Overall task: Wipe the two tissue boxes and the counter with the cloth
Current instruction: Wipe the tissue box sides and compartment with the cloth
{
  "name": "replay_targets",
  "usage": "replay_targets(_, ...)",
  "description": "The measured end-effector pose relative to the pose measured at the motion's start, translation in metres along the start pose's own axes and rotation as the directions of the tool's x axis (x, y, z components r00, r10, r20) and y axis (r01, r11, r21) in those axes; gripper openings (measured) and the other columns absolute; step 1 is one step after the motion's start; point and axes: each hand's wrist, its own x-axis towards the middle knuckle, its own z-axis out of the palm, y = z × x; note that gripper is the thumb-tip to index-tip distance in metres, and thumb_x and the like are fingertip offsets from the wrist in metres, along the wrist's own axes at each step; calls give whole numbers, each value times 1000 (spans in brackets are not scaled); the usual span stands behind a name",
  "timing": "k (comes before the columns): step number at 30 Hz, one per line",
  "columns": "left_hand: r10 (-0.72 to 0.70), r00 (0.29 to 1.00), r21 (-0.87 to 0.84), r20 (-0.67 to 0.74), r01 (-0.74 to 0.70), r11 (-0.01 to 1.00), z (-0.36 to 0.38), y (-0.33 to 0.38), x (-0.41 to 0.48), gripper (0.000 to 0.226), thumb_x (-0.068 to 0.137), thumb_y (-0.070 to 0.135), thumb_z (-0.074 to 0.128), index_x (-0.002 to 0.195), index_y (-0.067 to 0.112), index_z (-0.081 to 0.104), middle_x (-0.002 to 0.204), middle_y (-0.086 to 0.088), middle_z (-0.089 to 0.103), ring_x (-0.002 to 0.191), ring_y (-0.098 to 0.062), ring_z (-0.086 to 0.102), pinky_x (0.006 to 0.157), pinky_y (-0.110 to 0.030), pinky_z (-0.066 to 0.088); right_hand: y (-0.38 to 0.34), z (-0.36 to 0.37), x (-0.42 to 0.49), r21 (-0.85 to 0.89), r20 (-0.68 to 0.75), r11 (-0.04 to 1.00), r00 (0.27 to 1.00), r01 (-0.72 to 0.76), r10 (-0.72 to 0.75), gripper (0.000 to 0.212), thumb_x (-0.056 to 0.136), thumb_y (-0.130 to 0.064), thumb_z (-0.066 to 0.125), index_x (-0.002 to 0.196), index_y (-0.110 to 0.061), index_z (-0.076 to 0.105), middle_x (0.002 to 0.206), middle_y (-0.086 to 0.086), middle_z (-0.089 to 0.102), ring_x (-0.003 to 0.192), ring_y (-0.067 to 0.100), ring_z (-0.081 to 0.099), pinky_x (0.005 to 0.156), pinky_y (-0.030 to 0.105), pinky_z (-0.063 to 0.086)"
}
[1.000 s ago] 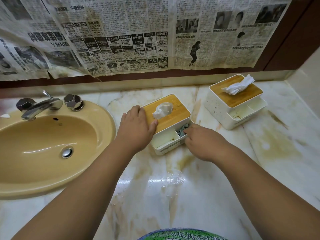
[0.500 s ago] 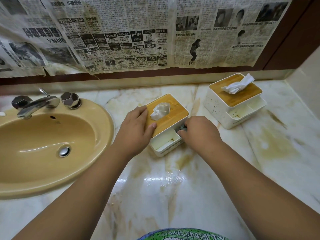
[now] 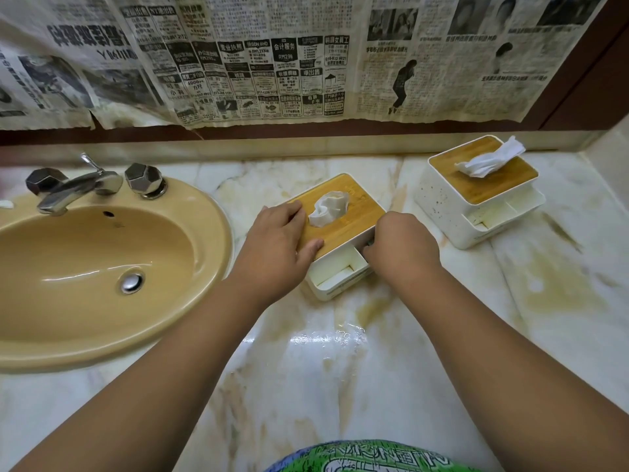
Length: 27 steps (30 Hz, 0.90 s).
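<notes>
The near tissue box (image 3: 354, 216), white with a bamboo lid and a tissue poking out, stands mid-counter. My left hand (image 3: 275, 243) presses flat on the lid's left part, thumb along its front edge. Curled over the box's front right compartment, my right hand (image 3: 401, 247) grips the grey-green cloth (image 3: 369, 244), of which only a sliver shows under the fingers. The second tissue box (image 3: 439, 202), same style, stands apart at the back right. The marble counter (image 3: 561, 301) carries yellowish stains.
A tan sink (image 3: 211, 216) with a chrome faucet (image 3: 75, 189) lies to the left. Newspaper (image 3: 272, 63) covers the wall behind. A wet sheen (image 3: 326, 338) lies on the counter just in front of the near box. A side wall bounds the counter at right.
My right hand has moved forward over the box's front right compartment and now covers most of the cloth. The left hand has stayed on the lid.
</notes>
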Motion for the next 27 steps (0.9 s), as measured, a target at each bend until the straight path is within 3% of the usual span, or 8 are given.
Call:
replay_targets(5,-5,1000,-77,-15,4,997,3,0,-1,55,96,41,56,138,6,55,142,-4,47,132,-24,40,109,-22,25,1,7,0,36,-6,999,1000,2,-2,25,78,-11,59,58,-14,44,62,5,48,51,21,45,45,24,28)
replay_targets(14,-40,999,-155,-25,36,987,5,-1,0,58,94,41,59,142,8,54,146,-1,47,135,-23,39,109,-21,23,10,8,7,96,32,994,998,45,-48,22,71,-14,63,54,-11,50,55,5,45,51,24,46,45,23,25)
replay_targets(17,-40,999,-162,-36,34,986,5,-1,0,55,95,37,64,142,9,53,146,0,46,134,-22,39,109,-21,24,14,5,10,211,51,977,998,19,-31,13,67,-14,68,56,-8,63,56,9,57,56,27,57,46,25,37)
replay_targets(20,-44,999,-166,-32,38,985,4,-1,1,55,95,37,64,141,9,54,144,0,47,132,-21,40,107,-20,24,18,0,10,403,76,915,997,-33,2,12,69,-13,73,59,-8,70,60,8,67,57,19,60,49,23,42)
replay_targets(24,-49,999,-166,-19,46,985,1,-1,1,54,94,38,65,140,11,55,143,2,48,130,-20,40,104,-19,24,24,-6,7,575,115,813,993,-90,28,13,73,-10,75,61,-6,71,53,1,58,46,12,49,50,21,40)
replay_targets(27,-53,999,-162,0,52,985,-1,-1,2,56,94,41,64,141,12,55,143,2,47,132,-19,40,105,-21,26,30,-11,5,704,114,697,990,-137,80,12,74,-11,78,65,-6,72,52,-1,58,43,12,47,53,28,43)
